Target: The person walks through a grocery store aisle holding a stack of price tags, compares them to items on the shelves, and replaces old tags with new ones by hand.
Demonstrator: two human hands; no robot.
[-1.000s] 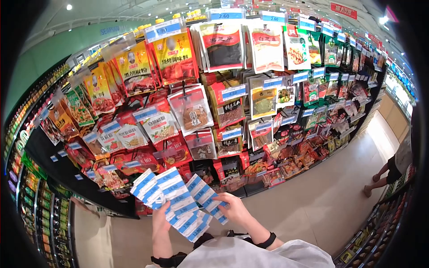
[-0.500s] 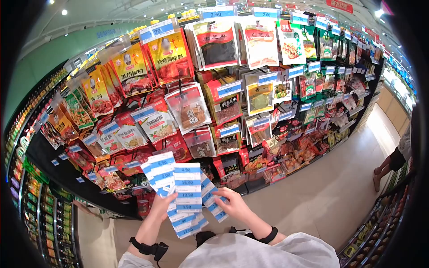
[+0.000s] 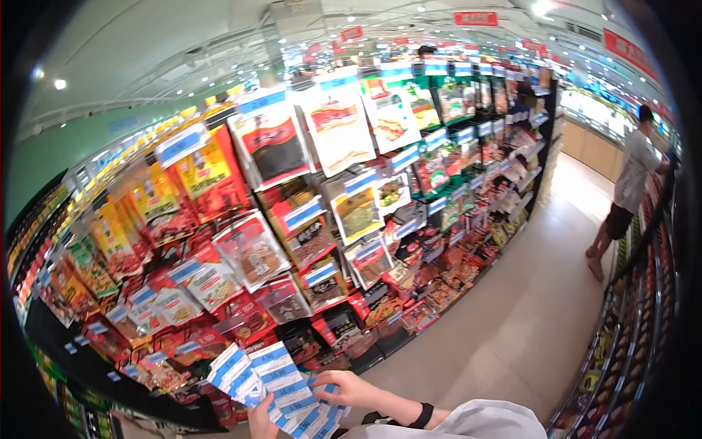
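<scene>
At the lower edge of the head view, my left hand (image 3: 262, 420) is closed around a fan of blue-and-white price labels (image 3: 276, 373), its thumb on top of them. The labels come in several overlapping strips with printed prices. My right hand (image 3: 346, 389) is at the fan's right side, fingers bent and pinching the labels there; its fingertips are partly hidden against the strips. Beyond the hands hangs a display of seasoning packets, among them a red-and-white packet with a dark window (image 3: 272, 146) and a yellow-and-red packet (image 3: 208, 175).
Price tags (image 3: 183, 145) sit on the hooks across the rack. To the right runs an aisle floor (image 3: 504, 322), where a person in a light shirt (image 3: 630, 172) stands. Another stocked shelf (image 3: 621, 351) lines the right edge.
My view has swung right and up, so the rack and hands appear lower and further left. More of the aisle and the person shows. Both hands still have the labels.
</scene>
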